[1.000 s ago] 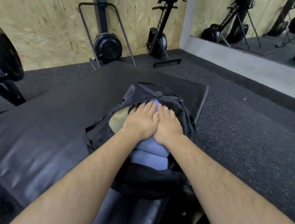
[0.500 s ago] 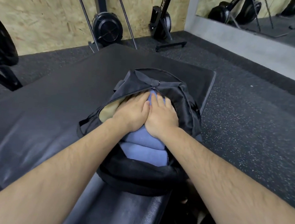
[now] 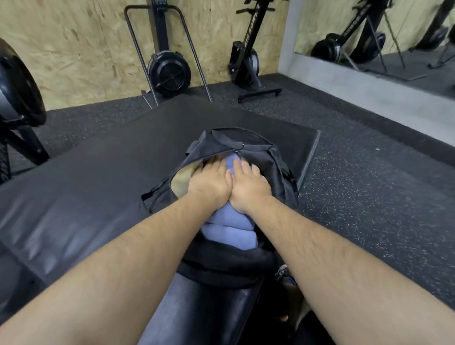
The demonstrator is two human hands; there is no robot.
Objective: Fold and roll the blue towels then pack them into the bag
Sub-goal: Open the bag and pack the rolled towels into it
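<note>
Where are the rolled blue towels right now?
Head view, centre: the blue towels lie inside the open black bag on the mat, with the left hand and right hand pressing down on them side by side.

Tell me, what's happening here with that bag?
A person is packing rolled blue towels into a black bag that lies on a black gym mat. The left hand and right hand sit side by side, pressing flat on the towels in the bag's open mouth. At least two rolls show below the hands, bulging out of the opening, and the bag is not yet closed.
</note>
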